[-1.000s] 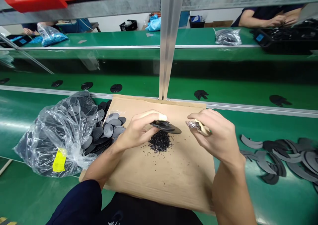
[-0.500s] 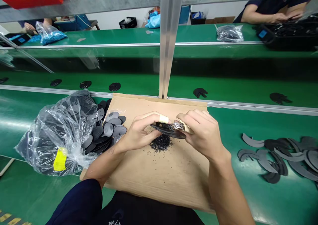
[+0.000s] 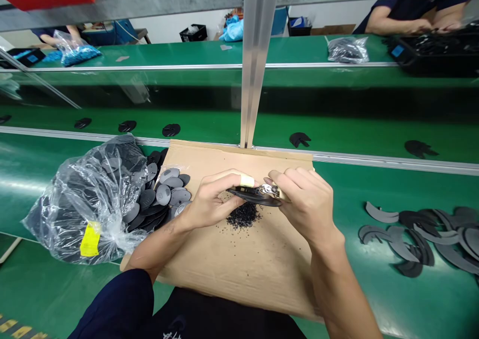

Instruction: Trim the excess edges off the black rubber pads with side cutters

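Observation:
My left hand [image 3: 213, 199] is closed on a thin black plastic disc [image 3: 254, 196], thumb and fingers pinching its left side. A pale wrap covers one of its fingertips. In my right hand [image 3: 305, 199] are small metal nippers [image 3: 270, 188], with the jaws against the disc's upper right edge; whether they are closed on it I cannot make out. Most of their handles are hidden by the fingers. Beneath both hands a heap of small black clippings [image 3: 243, 215] lies on a brown cardboard sheet [image 3: 239, 264].
Left of the cardboard are loose dark discs [image 3: 163, 194] and a clear bag [image 3: 86, 199] full of them. Curved grey pieces [image 3: 407, 239] lie at right. Beyond, a green belt [image 3: 355, 134] carries spaced black parts, behind a metal post [image 3: 256, 64]. Co-workers' hands [image 3: 430, 25] show across the bench.
My right hand has shifted slightly around the nippers, while the disc stays nearly in place. The black parts on the belt have moved a little to the left.

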Demonstrator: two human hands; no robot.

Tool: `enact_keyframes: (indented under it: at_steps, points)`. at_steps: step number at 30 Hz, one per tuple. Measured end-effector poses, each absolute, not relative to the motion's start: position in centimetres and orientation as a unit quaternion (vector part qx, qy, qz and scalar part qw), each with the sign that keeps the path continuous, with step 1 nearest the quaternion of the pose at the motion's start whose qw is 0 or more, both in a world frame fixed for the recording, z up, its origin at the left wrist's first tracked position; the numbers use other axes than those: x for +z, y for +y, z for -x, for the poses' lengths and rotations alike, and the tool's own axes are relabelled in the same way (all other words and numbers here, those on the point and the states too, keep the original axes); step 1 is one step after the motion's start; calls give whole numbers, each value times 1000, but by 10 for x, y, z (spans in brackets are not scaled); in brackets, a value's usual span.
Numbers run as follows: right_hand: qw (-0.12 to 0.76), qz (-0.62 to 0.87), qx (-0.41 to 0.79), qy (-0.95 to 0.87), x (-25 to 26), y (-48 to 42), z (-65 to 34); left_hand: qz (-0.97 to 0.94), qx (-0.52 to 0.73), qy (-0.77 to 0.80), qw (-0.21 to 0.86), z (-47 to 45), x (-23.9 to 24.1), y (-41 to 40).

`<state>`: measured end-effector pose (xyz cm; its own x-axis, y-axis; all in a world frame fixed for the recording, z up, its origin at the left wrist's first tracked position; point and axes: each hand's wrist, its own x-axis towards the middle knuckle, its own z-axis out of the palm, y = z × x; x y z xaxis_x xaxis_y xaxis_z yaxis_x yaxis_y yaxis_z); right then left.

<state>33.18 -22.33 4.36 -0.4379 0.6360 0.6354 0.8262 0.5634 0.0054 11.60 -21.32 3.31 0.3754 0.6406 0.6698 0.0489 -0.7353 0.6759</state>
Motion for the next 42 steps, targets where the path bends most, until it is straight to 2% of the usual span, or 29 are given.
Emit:
enact_keyframes:
  at_steps: [10, 16, 18, 24, 27, 30, 33, 35, 42]
  points:
    - [310, 446, -174, -821, 41, -224, -329, -784, 508, 227, 275, -117, 34, -216]
    - [325, 433, -49, -839, 42, -225, -331, -808, 492, 211, 246, -114, 37, -214]
    - [310, 434, -28, -845, 43, -224, -334, -822, 477, 210, 230, -112, 39, -214]
    - [212, 461, -91, -857, 48, -222, -340, -857, 420, 208, 214, -110, 39, -212]
    - [200, 458, -42, -865, 52, -223, -349, -865, 405, 220, 199, -109, 37, -211]
    - [228, 438, 59, -867, 60, -227, -359, -858, 414, 231, 198, -110, 35, -210]
    - [269, 399, 151, -863, 68, -231, -362, -851, 417, 236, 213, -112, 34, -211]
    - [294, 375, 169, -863, 70, -232, -359, -849, 412, 231, 237, -112, 34, -212]
    - [312, 342, 97, -881, 66, -229, -349, -831, 352, 234, 361, -108, 38, -205]
